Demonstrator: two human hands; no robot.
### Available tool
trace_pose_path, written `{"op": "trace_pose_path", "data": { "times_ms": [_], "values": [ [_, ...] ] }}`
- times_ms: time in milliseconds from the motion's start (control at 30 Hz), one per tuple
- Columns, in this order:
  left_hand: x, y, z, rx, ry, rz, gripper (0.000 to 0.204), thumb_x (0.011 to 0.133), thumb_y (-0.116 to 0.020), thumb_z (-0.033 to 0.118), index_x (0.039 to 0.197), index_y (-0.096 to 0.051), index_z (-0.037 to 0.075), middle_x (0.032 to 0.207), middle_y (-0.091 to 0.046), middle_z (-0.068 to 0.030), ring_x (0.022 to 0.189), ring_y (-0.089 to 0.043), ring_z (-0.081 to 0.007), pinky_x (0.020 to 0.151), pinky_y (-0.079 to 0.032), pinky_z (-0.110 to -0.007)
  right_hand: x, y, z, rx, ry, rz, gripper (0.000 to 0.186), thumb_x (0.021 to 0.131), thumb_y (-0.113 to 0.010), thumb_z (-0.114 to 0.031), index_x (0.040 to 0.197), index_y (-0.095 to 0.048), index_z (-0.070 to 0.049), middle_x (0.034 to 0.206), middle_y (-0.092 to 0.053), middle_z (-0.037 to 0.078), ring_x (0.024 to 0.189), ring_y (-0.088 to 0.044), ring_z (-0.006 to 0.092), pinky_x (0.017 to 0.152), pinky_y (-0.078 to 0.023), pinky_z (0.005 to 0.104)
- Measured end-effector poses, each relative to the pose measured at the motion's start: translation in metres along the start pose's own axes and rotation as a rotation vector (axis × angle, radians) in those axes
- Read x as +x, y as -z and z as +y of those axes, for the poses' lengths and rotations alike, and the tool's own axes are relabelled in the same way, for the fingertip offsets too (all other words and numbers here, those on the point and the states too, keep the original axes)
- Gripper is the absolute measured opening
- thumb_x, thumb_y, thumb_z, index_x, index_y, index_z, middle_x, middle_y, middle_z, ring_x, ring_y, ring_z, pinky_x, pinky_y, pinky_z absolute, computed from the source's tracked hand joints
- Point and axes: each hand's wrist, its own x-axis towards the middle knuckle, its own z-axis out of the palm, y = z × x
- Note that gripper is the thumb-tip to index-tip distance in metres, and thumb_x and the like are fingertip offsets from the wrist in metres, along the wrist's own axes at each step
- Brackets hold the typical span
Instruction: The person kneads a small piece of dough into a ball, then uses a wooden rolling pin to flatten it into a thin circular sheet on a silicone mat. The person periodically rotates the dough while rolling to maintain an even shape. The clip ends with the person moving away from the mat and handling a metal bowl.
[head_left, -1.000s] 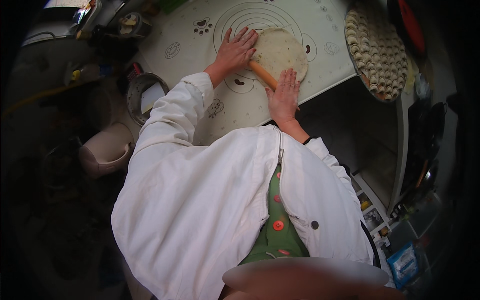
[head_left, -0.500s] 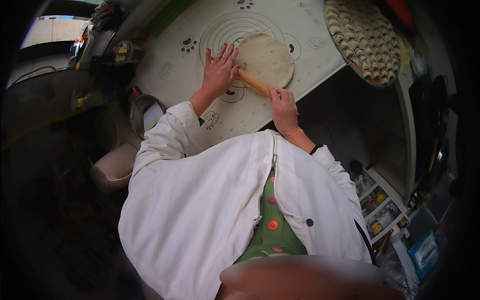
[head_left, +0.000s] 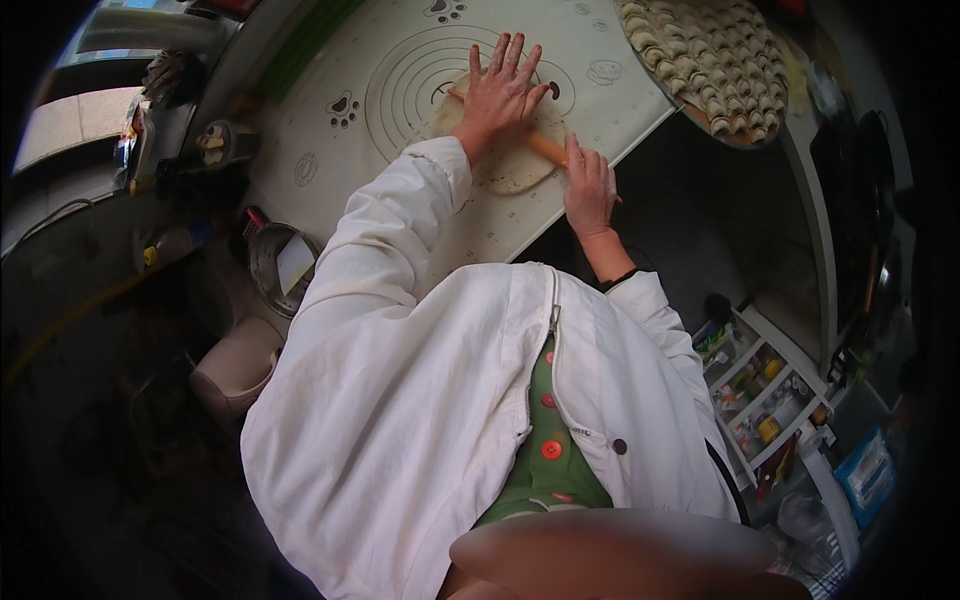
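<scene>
A round, flattened sheet of dough [head_left: 518,176] lies on a white mat printed with rings. My left hand [head_left: 500,102] is over the dough, palm down on the wooden rolling pin, fingers stretched out and spread. Much of the pin and dough is hidden beneath it. My right hand [head_left: 590,188] is closed around the near-right end of the rolling pin [head_left: 545,148], just past the dough's right edge. The pin lies slantwise across the dough, and flour whitens my fingers.
A round tray [head_left: 694,107] of shaped dumplings in rows stands at the upper right. The mat's edge [head_left: 600,174] slants beside my right hand. A metal bowl [head_left: 266,262] with a white scraper-like piece sits left. An open compartmented drawer [head_left: 748,418] is at lower right.
My left hand has moved right, from the pin's far end at the dough's left edge onto the middle of the dough. My right hand and the pin have shifted slightly right.
</scene>
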Motion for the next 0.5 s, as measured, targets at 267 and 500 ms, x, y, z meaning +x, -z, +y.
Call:
{"op": "trace_pose_path", "data": {
  "times_ms": [267, 500],
  "values": [
    [0.013, -0.009, -0.016, -0.127, 0.043, 0.065, 0.056, 0.099, -0.041, 0.042, 0.146, -0.039, 0.010, 0.155, -0.031, -0.0116, 0.146, -0.023, -0.0280, 0.116, -0.011, -0.057, 0.012, 0.005, -0.005, 0.003, -0.091, -0.060, 0.050, 0.091, -0.061, -0.019, 0.137, -0.048, -0.005, 0.118, -0.054, 0.008, 0.106, -0.053, 0.0264, 0.088, -0.044, 0.0407],
    [-0.032, 0.019, -0.007, -0.110, -0.174, -0.159, 0.056, 0.099, -0.040, 0.032, 0.151, -0.030, 0.013, 0.156, -0.030, -0.0072, 0.145, -0.023, -0.0286, 0.118, -0.012, -0.051, -0.011, 0.006, -0.007, -0.047, -0.178, -0.026, 0.061, 0.087, -0.067, -0.017, 0.142, -0.044, -0.006, 0.115, -0.053, 0.007, 0.102, -0.052, 0.0263, 0.087, -0.043, 0.0405]
  ]
}}
